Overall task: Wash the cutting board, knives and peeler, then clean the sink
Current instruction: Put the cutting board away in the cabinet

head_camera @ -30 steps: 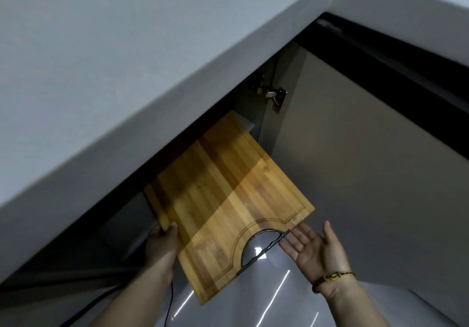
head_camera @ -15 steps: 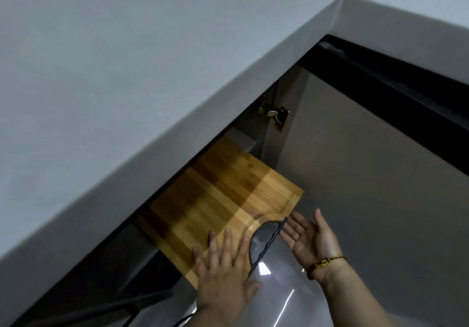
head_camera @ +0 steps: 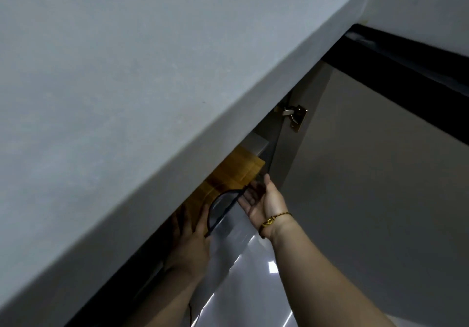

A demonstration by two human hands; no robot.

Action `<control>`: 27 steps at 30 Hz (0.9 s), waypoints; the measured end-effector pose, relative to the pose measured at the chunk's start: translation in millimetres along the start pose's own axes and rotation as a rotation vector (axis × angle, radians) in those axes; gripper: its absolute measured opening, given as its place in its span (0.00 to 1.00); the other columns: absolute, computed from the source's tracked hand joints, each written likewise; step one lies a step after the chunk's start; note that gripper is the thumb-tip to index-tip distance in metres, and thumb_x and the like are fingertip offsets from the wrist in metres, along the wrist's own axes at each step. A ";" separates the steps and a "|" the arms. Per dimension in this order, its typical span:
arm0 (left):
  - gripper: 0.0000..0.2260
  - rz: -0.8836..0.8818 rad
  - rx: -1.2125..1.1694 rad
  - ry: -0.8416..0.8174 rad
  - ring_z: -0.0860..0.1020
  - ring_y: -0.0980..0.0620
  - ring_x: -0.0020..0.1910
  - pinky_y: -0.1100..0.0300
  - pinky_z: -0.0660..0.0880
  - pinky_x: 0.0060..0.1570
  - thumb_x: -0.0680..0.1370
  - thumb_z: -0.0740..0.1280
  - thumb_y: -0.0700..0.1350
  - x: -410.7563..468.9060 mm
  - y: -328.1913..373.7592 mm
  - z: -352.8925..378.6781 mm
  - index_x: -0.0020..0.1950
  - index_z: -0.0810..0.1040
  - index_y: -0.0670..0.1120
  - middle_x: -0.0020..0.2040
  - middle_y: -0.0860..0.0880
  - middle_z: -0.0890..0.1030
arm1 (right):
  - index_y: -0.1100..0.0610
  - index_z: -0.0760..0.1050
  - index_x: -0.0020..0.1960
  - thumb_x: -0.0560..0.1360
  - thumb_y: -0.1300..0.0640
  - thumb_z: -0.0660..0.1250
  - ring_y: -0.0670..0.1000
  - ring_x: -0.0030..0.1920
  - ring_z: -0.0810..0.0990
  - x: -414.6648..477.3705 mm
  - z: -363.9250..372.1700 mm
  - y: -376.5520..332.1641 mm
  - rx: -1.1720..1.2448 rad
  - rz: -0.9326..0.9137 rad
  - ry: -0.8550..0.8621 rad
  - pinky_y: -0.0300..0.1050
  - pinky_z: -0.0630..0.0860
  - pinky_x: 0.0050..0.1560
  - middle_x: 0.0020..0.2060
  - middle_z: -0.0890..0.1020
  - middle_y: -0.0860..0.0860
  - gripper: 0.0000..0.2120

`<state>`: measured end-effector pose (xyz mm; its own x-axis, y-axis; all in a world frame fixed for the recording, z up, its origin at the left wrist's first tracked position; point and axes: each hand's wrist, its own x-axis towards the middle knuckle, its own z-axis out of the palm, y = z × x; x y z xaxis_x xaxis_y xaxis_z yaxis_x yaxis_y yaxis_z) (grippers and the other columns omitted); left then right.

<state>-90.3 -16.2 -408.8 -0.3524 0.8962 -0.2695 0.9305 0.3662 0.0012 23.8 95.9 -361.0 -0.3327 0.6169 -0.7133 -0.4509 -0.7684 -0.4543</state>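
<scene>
Overhead, the head view shows the cutting board (head_camera: 236,172) mostly inside the upper cabinet, its dark-rimmed cutout end protruding. The left hand (head_camera: 191,238) lies flat beneath it, released; the right hand (head_camera: 261,200) steadies the edge, fingers spread, clasping nothing. Push level and evenly, I judge. Room is tight: cabinet underside (head_camera: 177,164) above, open door (head_camera: 368,200) just right.
</scene>
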 end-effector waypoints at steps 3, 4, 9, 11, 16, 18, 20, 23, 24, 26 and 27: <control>0.37 -0.026 0.006 0.043 0.81 0.32 0.43 0.39 0.75 0.30 0.42 0.83 0.47 6.6 -4.3 -4.9 0.50 0.84 0.44 0.48 0.35 0.82 | 0.61 0.68 0.65 0.80 0.48 0.51 0.51 0.51 0.76 5.1 6.6 3.7 -0.059 0.000 -0.005 0.46 0.69 0.58 0.50 0.78 0.54 0.22; 0.37 -0.048 0.003 0.011 0.79 0.30 0.49 0.38 0.76 0.37 0.47 0.83 0.47 5.0 -2.1 -12.2 0.56 0.81 0.44 0.54 0.33 0.79 | 0.62 0.67 0.67 0.80 0.48 0.50 0.52 0.56 0.76 4.8 6.3 2.9 -0.084 -0.004 -0.013 0.46 0.69 0.60 0.55 0.78 0.55 0.23; 0.29 -0.120 -0.081 -0.067 0.44 0.45 0.76 0.50 0.51 0.72 0.81 0.52 0.52 -12.9 17.8 -36.1 0.75 0.35 0.52 0.77 0.47 0.40 | 0.58 0.59 0.72 0.81 0.48 0.46 0.52 0.74 0.54 -24.1 -9.1 -15.4 -0.230 -0.100 -0.060 0.47 0.54 0.72 0.73 0.58 0.54 0.24; 0.27 -0.026 -0.103 0.022 0.46 0.49 0.76 0.54 0.48 0.72 0.80 0.46 0.53 -31.3 33.6 -44.7 0.75 0.36 0.51 0.77 0.48 0.42 | 0.56 0.61 0.71 0.81 0.49 0.46 0.50 0.74 0.56 -45.7 -19.2 -25.9 -0.380 -0.175 -0.057 0.45 0.55 0.72 0.73 0.60 0.52 0.22; 0.28 0.378 -0.345 0.288 0.74 0.51 0.61 0.60 0.64 0.64 0.67 0.64 0.48 -83.3 83.0 -96.5 0.67 0.67 0.48 0.57 0.46 0.81 | 0.53 0.63 0.69 0.80 0.57 0.55 0.41 0.69 0.57 -141.4 -28.5 -67.4 -0.978 -0.627 -0.014 0.24 0.51 0.61 0.65 0.62 0.42 0.18; 0.23 0.479 -0.413 0.409 0.68 0.55 0.65 0.61 0.57 0.67 0.70 0.59 0.46 -102.2 93.0 -127.3 0.65 0.67 0.49 0.59 0.46 0.79 | 0.49 0.62 0.68 0.78 0.54 0.58 0.40 0.71 0.52 -187.1 -36.8 -76.6 -1.214 -0.863 0.059 0.25 0.46 0.64 0.67 0.56 0.40 0.19; 0.22 0.448 -0.399 0.517 0.54 0.60 0.73 0.59 0.50 0.69 0.71 0.55 0.46 -122.1 95.0 -164.9 0.65 0.66 0.49 0.65 0.46 0.72 | 0.48 0.64 0.67 0.73 0.50 0.56 0.45 0.71 0.52 -233.4 -50.1 -89.0 -1.465 -1.066 0.244 0.33 0.47 0.71 0.69 0.59 0.47 0.23; 0.25 0.274 -0.320 0.552 0.49 0.52 0.75 0.58 0.41 0.72 0.70 0.55 0.48 -141.5 79.4 -201.6 0.67 0.64 0.45 0.67 0.42 0.68 | 0.56 0.66 0.64 0.68 0.52 0.59 0.57 0.67 0.62 -277.6 -78.4 -109.6 -1.774 -1.162 0.568 0.45 0.49 0.69 0.64 0.72 0.61 0.24; 0.26 0.230 -0.296 0.545 0.55 0.46 0.73 0.59 0.38 0.72 0.70 0.57 0.48 -149.8 74.0 -215.3 0.67 0.64 0.43 0.67 0.39 0.70 | 0.57 0.65 0.66 0.69 0.54 0.61 0.58 0.68 0.63 -297.8 -84.3 -120.0 -1.806 -1.109 0.657 0.46 0.48 0.70 0.66 0.70 0.61 0.25; 0.33 0.188 -0.209 0.523 0.62 0.41 0.65 0.60 0.36 0.71 0.65 0.71 0.47 -158.7 61.0 -226.6 0.66 0.65 0.38 0.63 0.34 0.73 | 0.59 0.53 0.74 0.77 0.54 0.57 0.57 0.74 0.52 -319.8 -97.5 -136.2 -1.837 -0.929 0.809 0.48 0.42 0.73 0.74 0.54 0.59 0.28; 0.38 0.173 -0.165 0.450 0.63 0.40 0.63 0.60 0.36 0.71 0.59 0.77 0.44 -165.3 56.8 -233.2 0.65 0.66 0.35 0.61 0.33 0.74 | 0.58 0.45 0.75 0.79 0.52 0.53 0.55 0.75 0.45 -331.7 -104.3 -142.6 -1.818 -0.765 0.834 0.48 0.39 0.73 0.75 0.46 0.57 0.29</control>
<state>-2.5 -85.2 -139.6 -0.2368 0.9529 0.1897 0.9636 0.2054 0.1714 284.8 -16.9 -115.2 0.0601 0.9976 0.0356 0.9768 -0.0515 -0.2078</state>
